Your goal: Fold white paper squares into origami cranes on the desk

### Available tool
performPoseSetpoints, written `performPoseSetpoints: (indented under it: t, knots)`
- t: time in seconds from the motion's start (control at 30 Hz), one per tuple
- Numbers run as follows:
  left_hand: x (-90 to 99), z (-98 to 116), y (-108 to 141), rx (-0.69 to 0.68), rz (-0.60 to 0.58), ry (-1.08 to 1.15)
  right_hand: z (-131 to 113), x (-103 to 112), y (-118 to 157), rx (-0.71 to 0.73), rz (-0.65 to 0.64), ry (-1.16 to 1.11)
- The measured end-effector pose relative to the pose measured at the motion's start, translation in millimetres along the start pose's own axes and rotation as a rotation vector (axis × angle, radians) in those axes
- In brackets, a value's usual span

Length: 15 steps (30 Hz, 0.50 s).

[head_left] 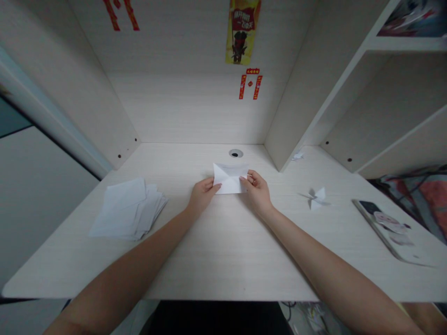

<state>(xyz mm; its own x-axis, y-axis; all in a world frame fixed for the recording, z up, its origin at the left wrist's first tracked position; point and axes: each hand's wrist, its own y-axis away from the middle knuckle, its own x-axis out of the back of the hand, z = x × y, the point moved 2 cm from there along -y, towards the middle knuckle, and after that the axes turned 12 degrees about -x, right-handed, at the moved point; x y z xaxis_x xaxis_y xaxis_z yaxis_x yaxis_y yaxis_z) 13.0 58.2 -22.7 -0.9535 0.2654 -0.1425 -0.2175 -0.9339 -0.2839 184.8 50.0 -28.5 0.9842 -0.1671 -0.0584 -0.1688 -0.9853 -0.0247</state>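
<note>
A small folded sheet of white paper [229, 182] is held up over the middle of the desk, with crease lines running across its face. My left hand [203, 194] pinches its left edge, thumb on the near face. On the opposite edge, my right hand [257, 190] grips the paper between thumb and fingers. Over to the right, a folded white paper piece [317, 199] with pointed flaps rests on the desk. A loose stack of white paper sheets [122, 209] lies to the left of my left hand.
At the right lies a phone [387, 228] in a case with a cartoon figure. A round cable hole [236, 153] sits near the back wall. An upright divider [296, 93] rises at the back right, a paper scrap [298, 156] by its foot. The desk's front edge [230, 299] is near me.
</note>
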Motion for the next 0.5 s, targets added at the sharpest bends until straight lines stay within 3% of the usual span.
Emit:
performPoseSetpoints:
  t: [0.17, 0.37, 0.5]
  knots:
    - [1.4, 3, -1, -0.005, 0.032, -0.013, -3, 2, 2, 0.089, 0.041, 0.005]
    - [5.3, 12, -2, -0.096, 0.155, -0.069, -24, 5, 16, 0.410, 0.222, 0.265]
    - [1.6, 16, 0, -0.097, 0.086, -0.111, -30, 5, 22, 0.512, 0.242, 0.350]
